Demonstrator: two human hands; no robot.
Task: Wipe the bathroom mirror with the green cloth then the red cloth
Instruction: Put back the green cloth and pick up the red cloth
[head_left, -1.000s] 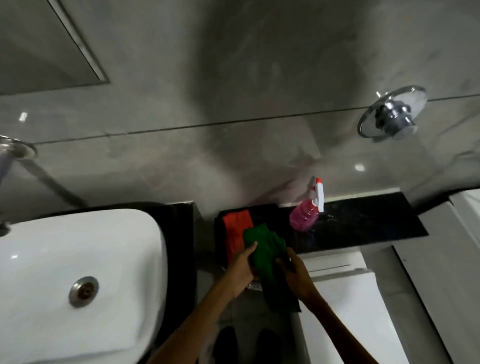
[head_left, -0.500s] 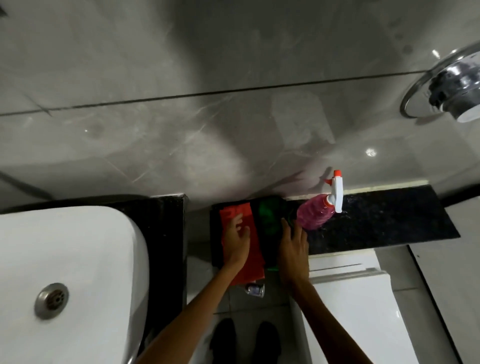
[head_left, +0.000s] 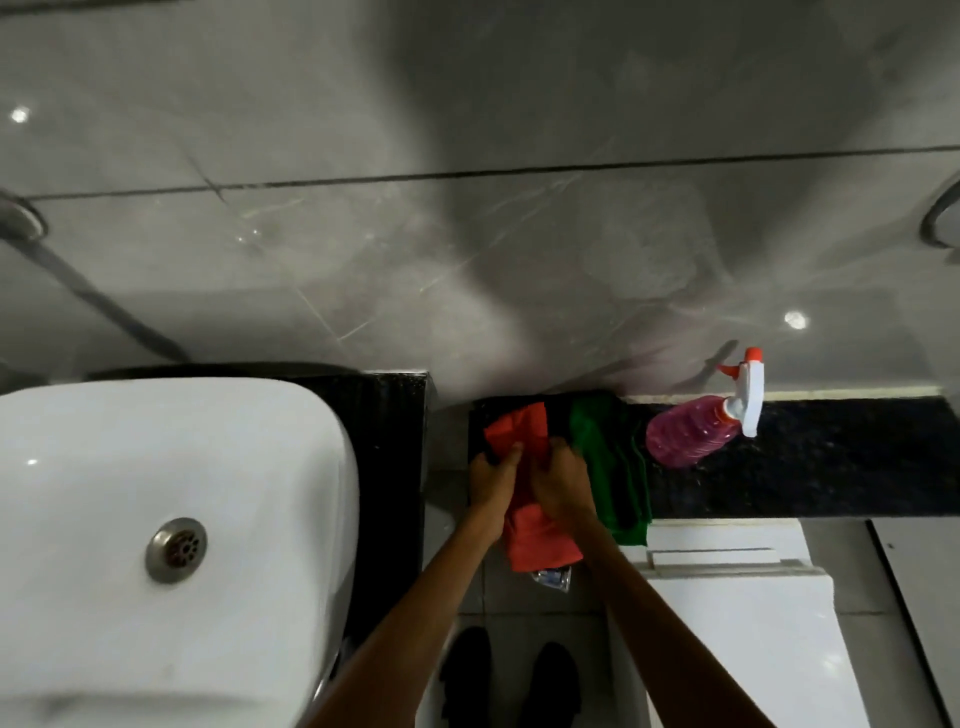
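The red cloth (head_left: 524, 439) lies bunched on the left end of a black stone ledge (head_left: 831, 462), with its lower part hanging over the front edge. My left hand (head_left: 493, 480) and my right hand (head_left: 558, 480) both grip it near its middle. The green cloth (head_left: 613, 467) lies flat on the ledge just right of my right hand, with no hand on it. The mirror is not in view.
A pink spray bottle (head_left: 696, 431) with a white and red trigger stands on the ledge right of the green cloth. A white basin (head_left: 156, 493) fills the left. A white toilet tank (head_left: 737, 597) sits below the ledge. Grey tiled wall (head_left: 467, 234) behind.
The green cloth was in both hands a second ago; it now lies on the ledge. Both hands have moved onto the red cloth and closed on it.
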